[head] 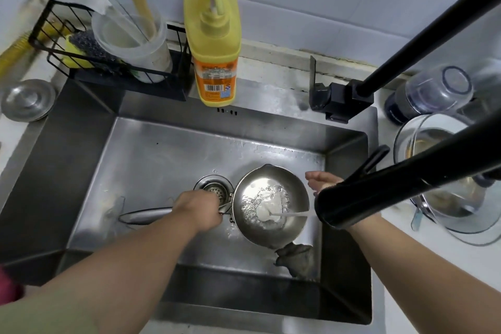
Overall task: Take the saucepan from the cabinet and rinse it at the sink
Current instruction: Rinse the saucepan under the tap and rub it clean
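A small steel saucepan (271,205) sits low in the steel sink (151,160), right of the drain strainer (215,190). My left hand (199,210) is closed around its handle, close to the pan. A thin stream of water runs from the black tap spout (360,198) into the pan and foams there. My right hand (322,180) hovers just right of the pan rim with fingers apart, holding nothing; the spout hides its wrist.
A yellow soap bottle (214,35) stands on the back ledge. A black wire rack (81,49) with sponges and a plastic cup is back left. A dark rag (296,257) lies in the sink's near right corner. Glass bowls (447,184) stand on the right counter.
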